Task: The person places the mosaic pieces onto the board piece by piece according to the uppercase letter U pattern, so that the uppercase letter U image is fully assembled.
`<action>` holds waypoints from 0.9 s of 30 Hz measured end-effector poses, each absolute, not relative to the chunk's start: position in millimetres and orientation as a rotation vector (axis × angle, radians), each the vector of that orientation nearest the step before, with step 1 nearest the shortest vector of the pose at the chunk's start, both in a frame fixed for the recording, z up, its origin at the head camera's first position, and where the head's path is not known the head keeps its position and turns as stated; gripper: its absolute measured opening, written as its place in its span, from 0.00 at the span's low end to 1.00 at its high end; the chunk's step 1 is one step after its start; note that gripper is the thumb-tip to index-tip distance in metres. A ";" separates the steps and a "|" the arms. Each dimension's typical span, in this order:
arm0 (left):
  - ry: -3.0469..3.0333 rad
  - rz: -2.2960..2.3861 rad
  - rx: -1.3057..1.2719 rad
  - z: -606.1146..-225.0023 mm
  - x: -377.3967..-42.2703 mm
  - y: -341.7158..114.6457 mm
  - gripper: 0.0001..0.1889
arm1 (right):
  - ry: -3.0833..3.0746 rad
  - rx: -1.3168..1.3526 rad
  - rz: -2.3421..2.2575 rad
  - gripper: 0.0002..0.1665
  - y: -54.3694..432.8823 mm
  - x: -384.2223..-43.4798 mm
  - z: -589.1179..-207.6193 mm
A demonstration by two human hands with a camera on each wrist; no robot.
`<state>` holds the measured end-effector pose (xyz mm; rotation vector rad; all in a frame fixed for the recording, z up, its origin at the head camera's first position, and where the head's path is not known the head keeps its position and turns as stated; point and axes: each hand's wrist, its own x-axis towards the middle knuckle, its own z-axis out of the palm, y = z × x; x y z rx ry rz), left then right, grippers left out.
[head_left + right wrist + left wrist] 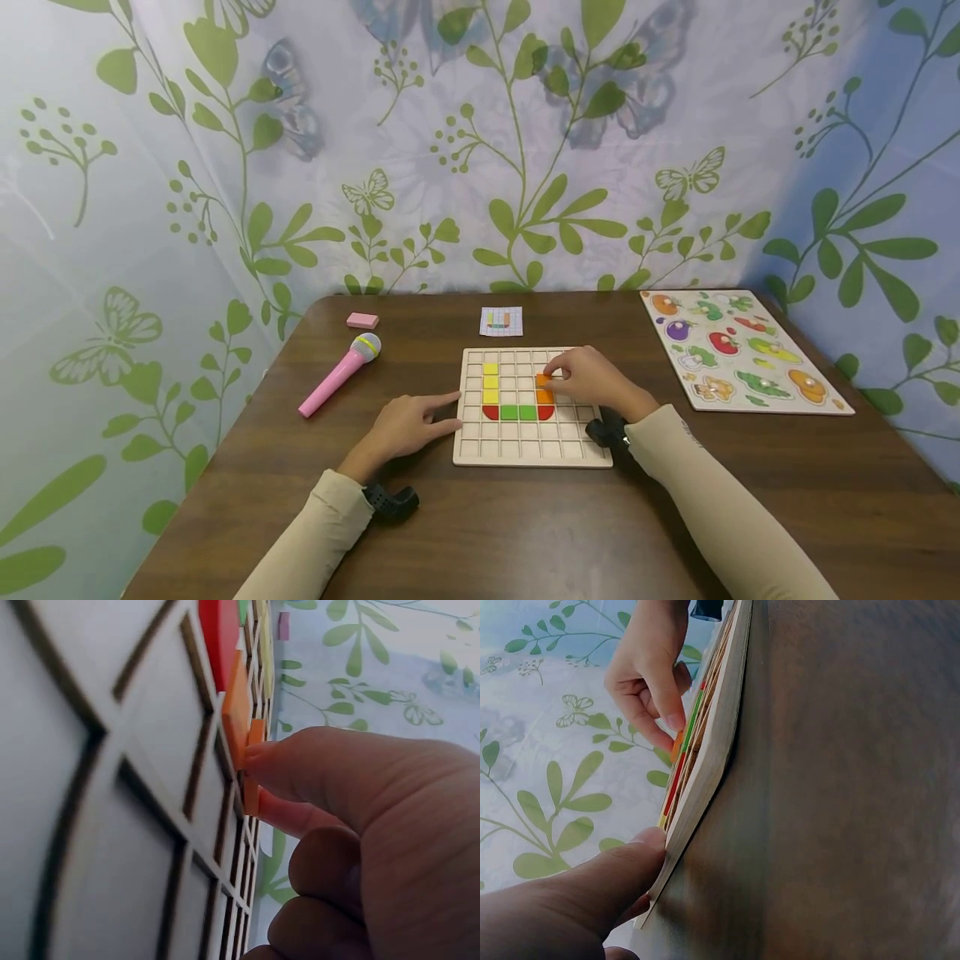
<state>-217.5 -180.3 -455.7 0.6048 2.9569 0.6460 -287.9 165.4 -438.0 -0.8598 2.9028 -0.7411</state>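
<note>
A wooden grid board point(480, 450) lies on the table. On it are a column of yellow square tiles point(490, 382), a row of two green tiles point(518, 412), a rounded red tile point(546, 412) at each end of that row, and an orange tile point(544, 397) above the right red one. My right hand point(596, 382) pinches another orange tile point(253, 735) between thumb and index finger, over the cell just beyond the placed orange one. With thumb and index finger spread, my left hand point(408, 427) touches the board's left edge; its thumb point(641, 859) rests on the rim.
Behind the board lies a small pattern card point(501, 322). To the left are a pink toy microphone point(337, 379) and a pink block point(363, 320). A vegetable puzzle board point(750, 350) lies at the right. A leaf-print cloth hangs behind the table.
</note>
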 end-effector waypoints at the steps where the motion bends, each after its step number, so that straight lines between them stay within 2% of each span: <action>1: 2.962 0.648 0.614 -455.5 -217.5 -180.2 0.31 | 2.899 -0.867 -0.751 0.14 165.4 -288.0 -439.0; 15: 2.981 0.656 0.659 -457.3 -218.3 -179.6 0.30 | 2.913 -0.783 -0.851 0.14 174.0 -280.3 -439.2; 27: 2.972 0.653 0.632 -457.5 -219.1 -180.4 0.30 | 3.053 -0.658 -0.947 0.14 225.0 -278.1 -438.8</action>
